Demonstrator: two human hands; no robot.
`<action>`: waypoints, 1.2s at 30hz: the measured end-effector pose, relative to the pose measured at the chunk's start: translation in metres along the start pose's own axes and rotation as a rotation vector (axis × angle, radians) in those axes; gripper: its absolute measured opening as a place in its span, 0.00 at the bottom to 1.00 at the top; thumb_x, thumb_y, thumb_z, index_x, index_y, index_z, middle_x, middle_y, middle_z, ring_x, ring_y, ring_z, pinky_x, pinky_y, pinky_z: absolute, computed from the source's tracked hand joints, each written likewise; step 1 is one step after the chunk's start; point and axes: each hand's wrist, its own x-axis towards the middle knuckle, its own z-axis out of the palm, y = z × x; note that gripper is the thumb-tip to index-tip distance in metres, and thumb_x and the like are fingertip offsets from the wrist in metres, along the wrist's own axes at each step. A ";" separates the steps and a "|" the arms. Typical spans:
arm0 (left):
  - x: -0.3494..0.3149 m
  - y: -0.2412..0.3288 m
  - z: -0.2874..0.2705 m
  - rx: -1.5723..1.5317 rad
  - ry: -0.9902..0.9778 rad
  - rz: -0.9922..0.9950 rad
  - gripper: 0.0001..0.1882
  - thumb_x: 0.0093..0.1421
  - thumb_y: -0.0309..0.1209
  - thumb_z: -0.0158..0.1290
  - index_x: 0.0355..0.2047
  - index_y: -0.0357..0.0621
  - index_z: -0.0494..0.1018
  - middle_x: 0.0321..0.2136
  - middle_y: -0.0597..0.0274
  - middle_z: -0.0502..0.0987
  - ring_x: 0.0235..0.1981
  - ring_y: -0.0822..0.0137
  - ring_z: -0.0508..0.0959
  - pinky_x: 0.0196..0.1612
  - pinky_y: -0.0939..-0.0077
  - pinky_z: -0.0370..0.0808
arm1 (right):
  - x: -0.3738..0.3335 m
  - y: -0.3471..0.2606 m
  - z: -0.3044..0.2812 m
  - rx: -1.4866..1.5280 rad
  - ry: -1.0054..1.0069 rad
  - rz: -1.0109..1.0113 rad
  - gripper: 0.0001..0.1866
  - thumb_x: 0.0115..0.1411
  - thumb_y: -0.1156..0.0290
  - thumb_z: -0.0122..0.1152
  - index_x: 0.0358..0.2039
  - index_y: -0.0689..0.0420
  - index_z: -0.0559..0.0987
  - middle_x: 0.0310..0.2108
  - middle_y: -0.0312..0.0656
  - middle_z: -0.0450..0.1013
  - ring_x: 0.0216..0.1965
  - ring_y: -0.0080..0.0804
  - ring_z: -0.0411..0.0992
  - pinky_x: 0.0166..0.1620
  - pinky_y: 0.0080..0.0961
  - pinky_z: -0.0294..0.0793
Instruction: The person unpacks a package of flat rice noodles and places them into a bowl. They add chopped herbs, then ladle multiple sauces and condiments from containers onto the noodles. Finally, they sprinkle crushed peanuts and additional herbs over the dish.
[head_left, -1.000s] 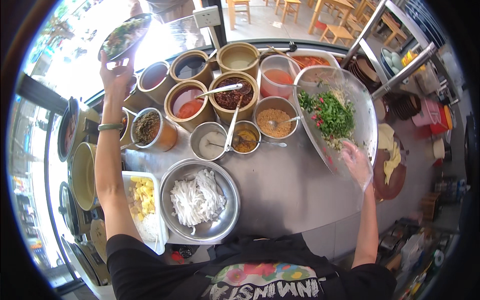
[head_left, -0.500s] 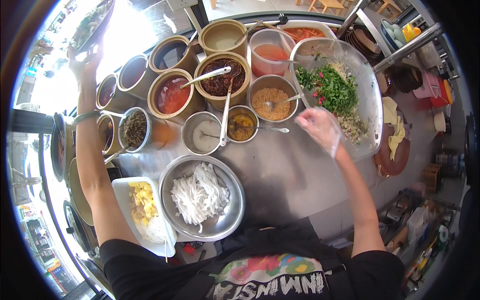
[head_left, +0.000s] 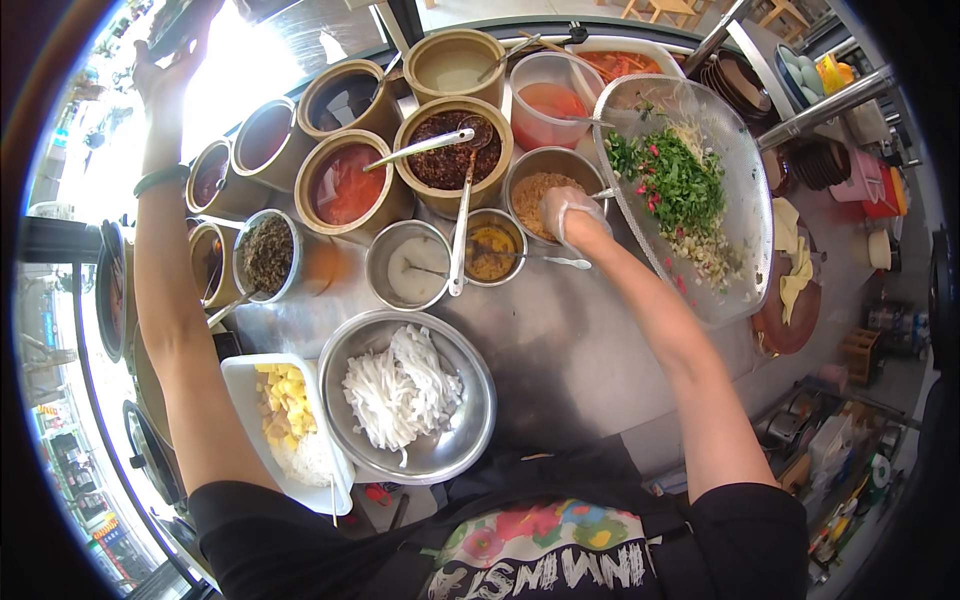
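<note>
At the far upper left, my left hand (head_left: 165, 78) grips the edge of a dark dish (head_left: 185, 28), raised and partly washed out by glare. My right hand (head_left: 572, 216), in a clear plastic glove, is at the right side of a steel bowl (head_left: 512, 182) of light-brown crumbs (head_left: 532, 200). Its fingers are curled down towards the crumbs, and what they hold, if anything, is hidden. A spoon handle (head_left: 606, 194) sticks out beside this hand. To the right stands a clear perforated tub (head_left: 745, 290) with chopped green herbs (head_left: 685, 185) and pink bits.
Tan crocks of sauces, such as a red one (head_left: 350, 188) and dark chili (head_left: 430, 150), crowd the back. Nearer sit bowls of white granules (head_left: 405, 268) and yellow sauce (head_left: 490, 262). In front are a steel bowl of white noodles (head_left: 400, 390) and a white tray (head_left: 240, 385). Ladle handles (head_left: 460, 245) protrude.
My right hand has moved left from the tub's edge to the crumb bowl. The dish in my left hand has tilted, and its food no longer shows.
</note>
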 end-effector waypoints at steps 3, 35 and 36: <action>-0.002 -0.003 0.005 0.000 -0.025 0.005 0.34 0.61 0.39 0.55 0.59 0.29 0.56 0.53 0.46 0.64 0.51 0.60 0.66 0.49 0.69 0.66 | -0.006 -0.003 0.000 0.019 0.051 -0.003 0.15 0.58 0.66 0.50 0.33 0.62 0.83 0.36 0.58 0.77 0.40 0.54 0.77 0.44 0.42 0.76; -0.141 0.074 -0.167 -0.055 -0.595 -0.306 0.37 0.66 0.44 0.46 0.68 0.42 0.44 0.55 0.53 0.66 0.51 0.63 0.68 0.39 0.77 0.72 | -0.097 0.043 -0.078 0.553 0.480 -0.284 0.11 0.56 0.63 0.59 0.30 0.59 0.79 0.26 0.40 0.76 0.28 0.28 0.73 0.36 0.24 0.73; -0.148 0.074 -0.166 -0.054 -0.620 -0.314 0.37 0.66 0.44 0.45 0.68 0.43 0.44 0.54 0.53 0.67 0.50 0.63 0.69 0.38 0.77 0.72 | -0.113 0.056 -0.092 0.599 0.564 -0.307 0.11 0.57 0.64 0.59 0.31 0.59 0.79 0.27 0.40 0.76 0.28 0.26 0.73 0.37 0.23 0.73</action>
